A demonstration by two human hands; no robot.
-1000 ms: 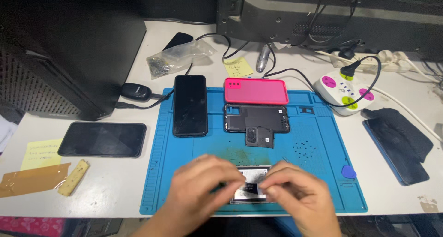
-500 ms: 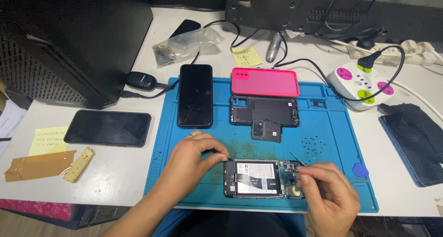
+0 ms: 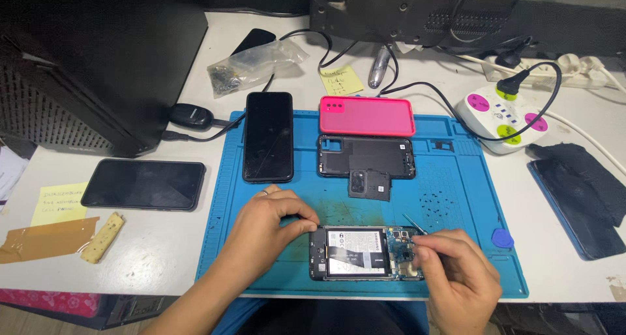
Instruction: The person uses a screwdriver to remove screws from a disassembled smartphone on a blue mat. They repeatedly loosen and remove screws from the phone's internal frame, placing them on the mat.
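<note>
2 hands (image 3: 267,224) — 1 opened phone (image 3: 365,253)

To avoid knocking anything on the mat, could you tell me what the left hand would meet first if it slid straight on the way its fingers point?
The left hand points right, along the opened phone. It would probably meet the right hand first, holding tweezers; depth is uncertain.

Opened black phone (image 3: 357,253) — battery and circuit board exposed — flat on blue mat's (image 3: 456,198) near edge
</note>
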